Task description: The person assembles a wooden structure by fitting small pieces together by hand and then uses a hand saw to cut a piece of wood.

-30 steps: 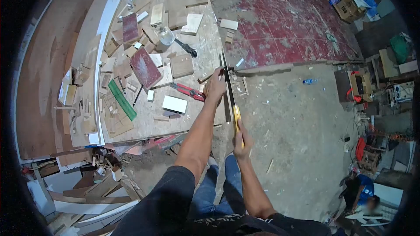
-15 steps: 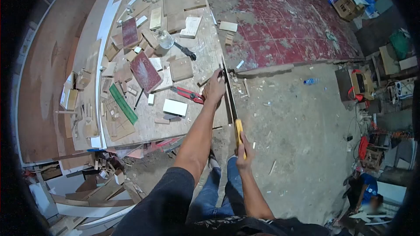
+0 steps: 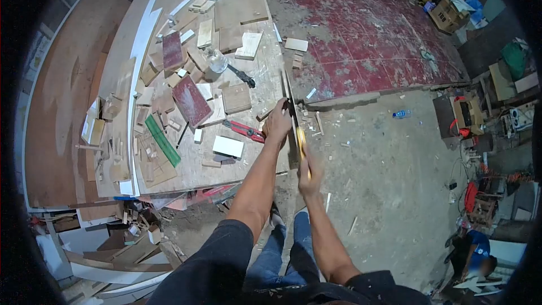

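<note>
My right hand (image 3: 309, 176), slightly blurred, is closed round the yellow handle of a handsaw (image 3: 301, 138). The narrow blade runs forward from it along the right edge of the workbench (image 3: 262, 155). At that same edge, my left hand (image 3: 278, 121) is bent closed beside the blade. A small dark piece shows at its fingertips, but what the fingers grip is mostly hidden. Just left of this hand lies a red-handled tool (image 3: 246, 130). A white block (image 3: 228, 147) rests nearer to me on the bench.
Wood offcuts, dark red boards (image 3: 192, 100), a clear jar (image 3: 217, 62), a black-handled tool (image 3: 241, 76) and a green curved strip (image 3: 162, 140) cover the bench. Scrap wood (image 3: 130, 254) lies below left. A co-worker in blue (image 3: 479, 251) crouches at the lower right.
My right hand has pushed the handsaw forward along the bench edge, bringing its handle closer to my left hand. The left hand keeps its place at the edge.
</note>
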Action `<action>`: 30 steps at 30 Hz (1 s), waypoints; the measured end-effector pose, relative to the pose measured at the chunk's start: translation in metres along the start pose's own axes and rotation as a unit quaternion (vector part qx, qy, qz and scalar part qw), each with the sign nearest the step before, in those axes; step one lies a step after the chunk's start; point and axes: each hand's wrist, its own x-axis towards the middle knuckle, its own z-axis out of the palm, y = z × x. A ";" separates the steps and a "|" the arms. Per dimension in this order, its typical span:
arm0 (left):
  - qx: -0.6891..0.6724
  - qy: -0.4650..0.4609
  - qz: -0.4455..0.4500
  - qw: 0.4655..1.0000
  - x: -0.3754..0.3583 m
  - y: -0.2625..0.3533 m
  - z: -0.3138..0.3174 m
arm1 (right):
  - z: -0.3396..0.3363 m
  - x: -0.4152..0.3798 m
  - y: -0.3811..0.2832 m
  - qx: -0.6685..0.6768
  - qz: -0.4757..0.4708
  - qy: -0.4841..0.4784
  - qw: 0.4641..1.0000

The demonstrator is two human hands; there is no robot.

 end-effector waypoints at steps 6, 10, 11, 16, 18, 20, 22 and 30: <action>-0.001 -0.016 0.024 1.000 0.000 -0.009 0.005 | -0.011 -0.028 0.011 -0.016 -0.089 0.059 0.994; 0.027 -0.031 -0.004 0.999 -0.005 -0.006 0.004 | -0.014 -0.039 -0.009 0.062 0.123 -0.013 0.990; 0.012 -0.024 0.026 0.999 0.002 -0.001 0.004 | -0.019 -0.059 0.002 0.051 0.078 0.005 0.996; 0.018 -0.040 0.011 0.999 -0.005 -0.003 0.003 | -0.027 -0.049 -0.007 0.053 0.095 -0.004 0.994; 0.009 -0.036 0.017 0.999 -0.008 -0.005 0.008 | -0.032 -0.072 -0.007 0.049 0.093 0.000 0.994; -0.002 -0.024 0.027 0.999 -0.003 -0.005 0.008 | -0.042 -0.086 -0.017 0.049 0.116 -0.004 0.992; -0.003 -0.037 0.017 0.999 -0.003 -0.006 0.008 | -0.031 -0.071 -0.008 0.020 0.056 0.009 0.998; -0.011 -0.054 0.016 0.998 -0.001 -0.002 0.004 | -0.016 -0.063 -0.001 0.034 0.025 0.024 0.999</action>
